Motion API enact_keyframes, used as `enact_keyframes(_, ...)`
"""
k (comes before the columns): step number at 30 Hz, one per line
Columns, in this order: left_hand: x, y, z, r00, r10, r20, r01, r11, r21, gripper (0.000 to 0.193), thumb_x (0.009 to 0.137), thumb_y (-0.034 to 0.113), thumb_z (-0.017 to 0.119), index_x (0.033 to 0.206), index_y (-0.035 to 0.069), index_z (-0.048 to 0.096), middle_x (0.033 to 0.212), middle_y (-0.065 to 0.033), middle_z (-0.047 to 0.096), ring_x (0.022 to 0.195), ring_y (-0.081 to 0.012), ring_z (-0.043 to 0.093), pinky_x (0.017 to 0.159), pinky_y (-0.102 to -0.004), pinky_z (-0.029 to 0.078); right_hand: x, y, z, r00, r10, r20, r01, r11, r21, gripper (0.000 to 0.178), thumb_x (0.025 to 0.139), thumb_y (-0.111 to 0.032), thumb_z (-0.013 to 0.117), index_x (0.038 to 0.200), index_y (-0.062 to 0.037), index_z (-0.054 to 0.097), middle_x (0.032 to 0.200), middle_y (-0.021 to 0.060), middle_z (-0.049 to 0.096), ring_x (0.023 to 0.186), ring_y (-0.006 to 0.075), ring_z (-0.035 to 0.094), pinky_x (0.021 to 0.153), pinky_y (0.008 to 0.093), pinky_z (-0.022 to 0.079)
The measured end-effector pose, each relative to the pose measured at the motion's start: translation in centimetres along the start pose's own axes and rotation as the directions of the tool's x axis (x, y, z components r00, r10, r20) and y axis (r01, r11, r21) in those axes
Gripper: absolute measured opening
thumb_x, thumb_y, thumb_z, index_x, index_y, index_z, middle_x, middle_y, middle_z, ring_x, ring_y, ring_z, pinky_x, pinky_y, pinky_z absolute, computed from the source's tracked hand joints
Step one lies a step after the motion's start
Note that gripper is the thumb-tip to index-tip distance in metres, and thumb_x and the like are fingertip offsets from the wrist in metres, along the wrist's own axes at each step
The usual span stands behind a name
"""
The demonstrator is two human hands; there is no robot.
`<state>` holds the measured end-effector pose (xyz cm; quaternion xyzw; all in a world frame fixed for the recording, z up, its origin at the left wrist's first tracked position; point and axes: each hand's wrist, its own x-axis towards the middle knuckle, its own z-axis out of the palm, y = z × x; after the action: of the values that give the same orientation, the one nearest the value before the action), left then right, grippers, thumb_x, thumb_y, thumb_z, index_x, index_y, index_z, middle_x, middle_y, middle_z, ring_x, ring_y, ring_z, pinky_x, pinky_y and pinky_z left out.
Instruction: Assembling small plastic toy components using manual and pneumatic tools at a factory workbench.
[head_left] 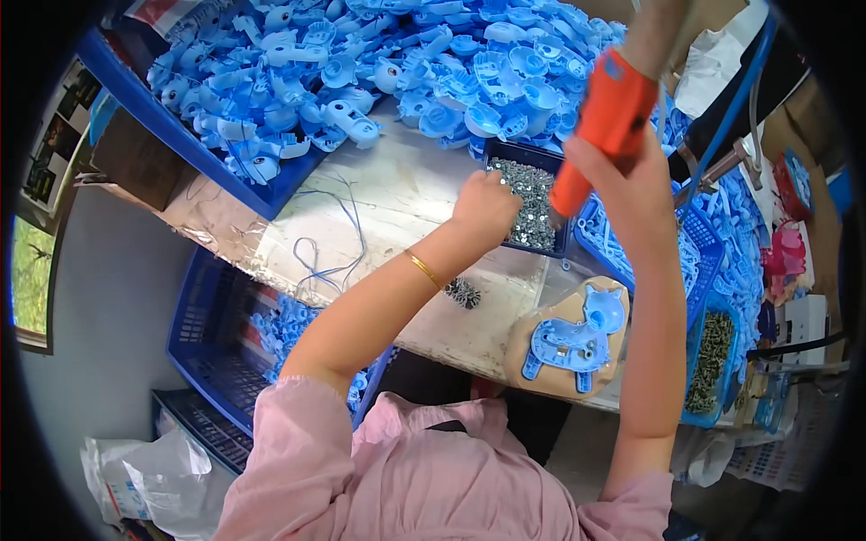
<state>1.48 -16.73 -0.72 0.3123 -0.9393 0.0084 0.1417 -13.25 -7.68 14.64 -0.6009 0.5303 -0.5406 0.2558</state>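
My left hand (487,209) is at the left edge of a black tray (564,242) full of small silvery metal parts (530,203). Its fingers are curled together, and whatever they may pinch is hidden. My right hand (631,176) grips an orange electric screwdriver (618,104), tilted with its lower end above the tray's right side. Nearer to me, a light-blue cat-shaped plastic shell (573,343) lies open side up on a tan block (521,353), with small metal pieces inside it. Neither hand touches the shell.
Light-blue plastic parts (343,72) heap up across the back. A small dark pile of screws (463,293) and some thin blue cord (361,216) lie on the table. Blue baskets (212,338) stand below left; another basket (708,239) and a screw bin (713,361) are at right.
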Motion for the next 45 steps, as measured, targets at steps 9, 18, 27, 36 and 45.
enact_keyframes(9,-0.3,1.4,0.0,0.993,0.043,-0.108,-0.043,0.999,-0.003,0.003,0.078,0.013,0.066,0.077,0.014,0.068,0.081,-0.0022,0.069,0.09,-0.0221,0.062,0.078,-0.0363,0.046,-4.7,-0.8,-3.5,0.973,0.199,0.119,-0.214,0.967,0.136,0.036,0.097,-0.012,0.059,0.129,-0.0007,0.047,0.101,0.0137,0.069,0.102,0.0259,0.069,0.092,0.0388,0.053)
enact_keyframes(18,-5.0,8.2,-3.3,0.9,0.297,-0.319,-0.407,0.836,-0.369,0.016,0.087,0.016,0.067,0.092,0.008,0.055,0.084,-0.0063,0.056,0.082,-0.0251,0.06,0.069,-0.0389,0.051,-7.5,-2.7,-1.5,0.984,0.168,-0.063,-0.141,0.943,0.3,0.029,0.083,-0.011,0.06,0.109,0.0026,0.055,0.068,0.0062,0.058,0.058,0.0133,0.054,0.062,0.0314,0.049)
enact_keyframes(27,-6.9,10.6,-3.1,0.955,0.154,-0.254,-0.287,0.7,-0.654,0.015,0.091,0.013,0.067,0.104,0.008,0.06,0.091,-0.0077,0.063,0.09,-0.0284,0.063,0.074,-0.0397,0.052,-9.1,-1.7,-1.3,0.986,0.113,-0.125,-0.064,0.936,0.347,0.025,0.083,-0.013,0.061,0.101,0.0035,0.056,0.059,0.0047,0.053,0.05,0.0132,0.049,0.057,0.0315,0.049)
enact_keyframes(36,-8.2,11.6,-1.7,0.966,0.101,-0.238,-0.255,0.534,-0.806,0.024,0.091,0.016,0.068,0.111,0.006,0.06,0.098,-0.0123,0.065,0.091,-0.0345,0.061,0.08,-0.0443,0.05,-10.1,-0.8,-1.3,0.993,0.089,-0.077,-0.058,0.938,0.342,0.025,0.083,-0.012,0.06,0.102,0.0028,0.055,0.06,0.0053,0.054,0.049,0.0133,0.049,0.057,0.0332,0.049)
enact_keyframes(45,-9.5,11.3,-2.1,0.991,0.11,-0.081,-0.136,0.786,-0.604,0.068,0.073,0.035,0.082,0.126,0.003,0.053,0.125,-0.0119,0.057,0.104,-0.0334,0.054,0.09,-0.0431,0.044,-12.4,2.6,-0.1,0.969,0.242,-0.052,-0.208,0.91,0.359,0.024,0.084,-0.008,0.061,0.104,0.0034,0.055,0.062,0.0059,0.055,0.05,0.0118,0.049,0.053,0.0292,0.045)
